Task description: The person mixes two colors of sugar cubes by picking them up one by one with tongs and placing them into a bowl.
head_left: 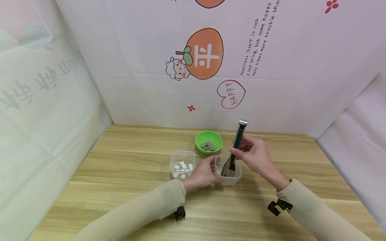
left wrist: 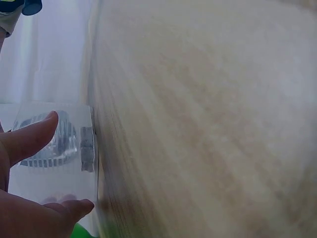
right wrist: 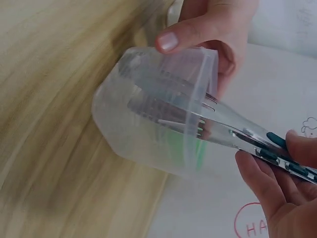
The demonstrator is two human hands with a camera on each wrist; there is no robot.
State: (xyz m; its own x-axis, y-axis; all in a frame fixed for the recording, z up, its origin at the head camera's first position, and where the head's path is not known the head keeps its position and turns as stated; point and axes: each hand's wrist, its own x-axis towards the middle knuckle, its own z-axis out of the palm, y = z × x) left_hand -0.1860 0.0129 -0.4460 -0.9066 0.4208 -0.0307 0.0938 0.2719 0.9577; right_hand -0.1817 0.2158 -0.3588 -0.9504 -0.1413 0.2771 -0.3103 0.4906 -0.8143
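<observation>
My right hand (head_left: 256, 155) grips a pair of metal tongs (head_left: 238, 137) by its dark handles. The slotted ends of the tongs reach down inside a clear plastic container (right wrist: 148, 144). My left hand (head_left: 205, 174) holds that container from its left side, thumb (left wrist: 37, 136) on one wall and fingers (left wrist: 74, 210) on the opposite one. Through the wall in the left wrist view, a grey block (left wrist: 87, 148) shows low in the container, just past the tongs' end.
A second clear container (head_left: 182, 154) with several white cubes (head_left: 183, 165) stands left of the left hand. Behind the two containers is a green bowl (head_left: 200, 139) holding several grey blocks (head_left: 208, 146). All stand on a wooden table (head_left: 126, 160), with printed white sheeting (head_left: 144, 83) behind it.
</observation>
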